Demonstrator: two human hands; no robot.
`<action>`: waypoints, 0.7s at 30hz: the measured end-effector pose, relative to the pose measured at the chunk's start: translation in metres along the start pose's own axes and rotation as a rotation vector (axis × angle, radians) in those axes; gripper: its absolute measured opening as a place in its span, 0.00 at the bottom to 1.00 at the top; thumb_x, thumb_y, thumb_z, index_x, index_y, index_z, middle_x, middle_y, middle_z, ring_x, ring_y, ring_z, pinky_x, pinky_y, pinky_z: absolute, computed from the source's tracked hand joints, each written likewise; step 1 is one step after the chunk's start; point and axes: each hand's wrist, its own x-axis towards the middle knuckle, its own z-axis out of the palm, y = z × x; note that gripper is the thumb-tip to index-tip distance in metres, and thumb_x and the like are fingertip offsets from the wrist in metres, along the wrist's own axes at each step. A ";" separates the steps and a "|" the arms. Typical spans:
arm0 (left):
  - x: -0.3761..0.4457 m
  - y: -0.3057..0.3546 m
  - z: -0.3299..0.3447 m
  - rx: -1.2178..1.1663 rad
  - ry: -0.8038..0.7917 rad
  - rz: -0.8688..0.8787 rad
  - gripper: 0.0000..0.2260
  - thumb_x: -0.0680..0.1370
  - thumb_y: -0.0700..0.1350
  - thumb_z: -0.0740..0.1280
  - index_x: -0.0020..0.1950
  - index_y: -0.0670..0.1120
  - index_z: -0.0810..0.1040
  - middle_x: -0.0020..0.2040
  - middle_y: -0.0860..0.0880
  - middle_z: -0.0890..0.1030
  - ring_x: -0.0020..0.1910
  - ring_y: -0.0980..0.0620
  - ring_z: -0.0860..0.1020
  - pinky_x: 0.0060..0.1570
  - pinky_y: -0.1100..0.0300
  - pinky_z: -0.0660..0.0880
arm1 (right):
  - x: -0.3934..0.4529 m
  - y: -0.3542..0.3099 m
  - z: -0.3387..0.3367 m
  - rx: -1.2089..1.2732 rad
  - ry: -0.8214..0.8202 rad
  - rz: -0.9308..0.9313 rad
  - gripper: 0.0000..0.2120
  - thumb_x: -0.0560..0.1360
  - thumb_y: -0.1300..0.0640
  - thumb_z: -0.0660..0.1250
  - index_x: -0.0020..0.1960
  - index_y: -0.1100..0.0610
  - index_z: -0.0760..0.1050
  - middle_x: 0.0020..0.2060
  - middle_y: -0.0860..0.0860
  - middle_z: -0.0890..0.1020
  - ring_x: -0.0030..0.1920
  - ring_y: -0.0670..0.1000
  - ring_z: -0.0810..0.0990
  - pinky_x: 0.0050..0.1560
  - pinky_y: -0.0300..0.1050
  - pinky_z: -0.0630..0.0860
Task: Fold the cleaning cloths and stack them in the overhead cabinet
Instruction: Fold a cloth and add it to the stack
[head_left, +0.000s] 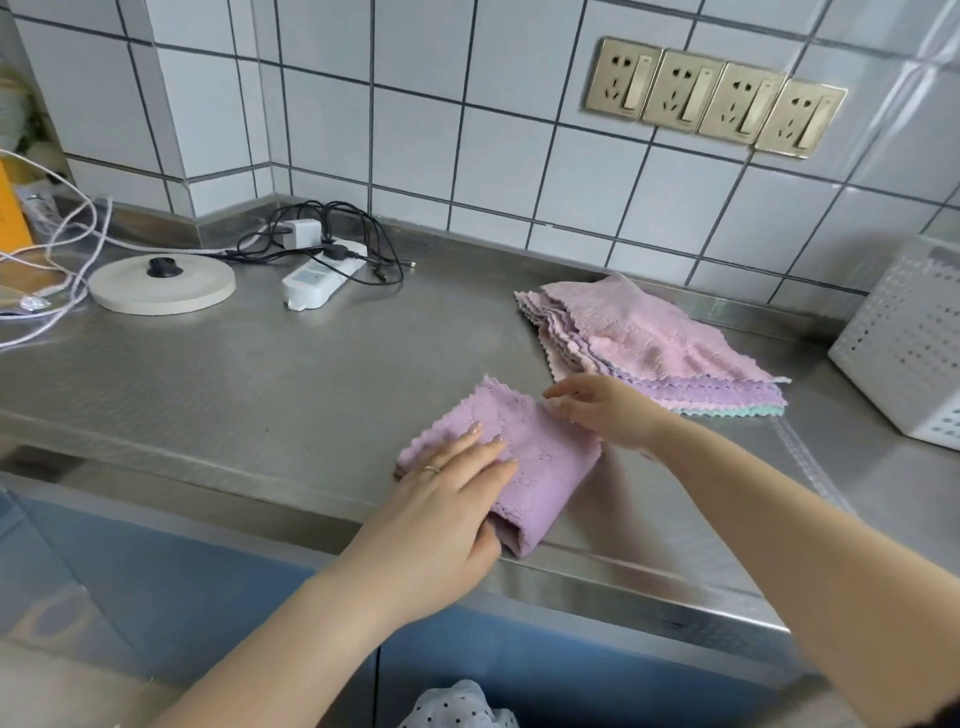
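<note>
left hand (452, 499) flat on folded purple cloth (540, 452), right hand (602, 410) at its edge

Your left hand (447, 499) covers the near left part of the folded purple cloth (540, 457). The white perforated basket (904, 343) runs off the right edge of the frame. An orange object (11, 208) at the left edge is cut off and unidentifiable.
</note>
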 end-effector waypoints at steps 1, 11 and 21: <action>0.003 0.003 0.000 0.000 -0.003 -0.008 0.22 0.68 0.47 0.56 0.60 0.48 0.78 0.61 0.51 0.79 0.63 0.51 0.75 0.63 0.58 0.66 | -0.004 0.005 -0.002 0.056 -0.009 0.009 0.10 0.77 0.53 0.63 0.58 0.49 0.77 0.50 0.50 0.80 0.49 0.50 0.77 0.50 0.42 0.73; 0.013 0.016 -0.003 0.022 -0.370 -0.124 0.35 0.67 0.58 0.39 0.74 0.56 0.60 0.77 0.50 0.57 0.76 0.48 0.54 0.72 0.47 0.50 | -0.012 0.004 0.005 -0.080 0.021 -0.089 0.11 0.76 0.59 0.64 0.56 0.50 0.78 0.42 0.48 0.78 0.43 0.49 0.76 0.46 0.41 0.71; 0.049 -0.001 -0.019 0.017 -0.441 -0.191 0.30 0.75 0.53 0.44 0.77 0.45 0.50 0.78 0.49 0.49 0.76 0.54 0.46 0.75 0.50 0.41 | -0.066 -0.042 0.046 -0.338 0.152 -0.103 0.20 0.78 0.54 0.54 0.70 0.49 0.65 0.73 0.48 0.62 0.74 0.50 0.57 0.71 0.64 0.51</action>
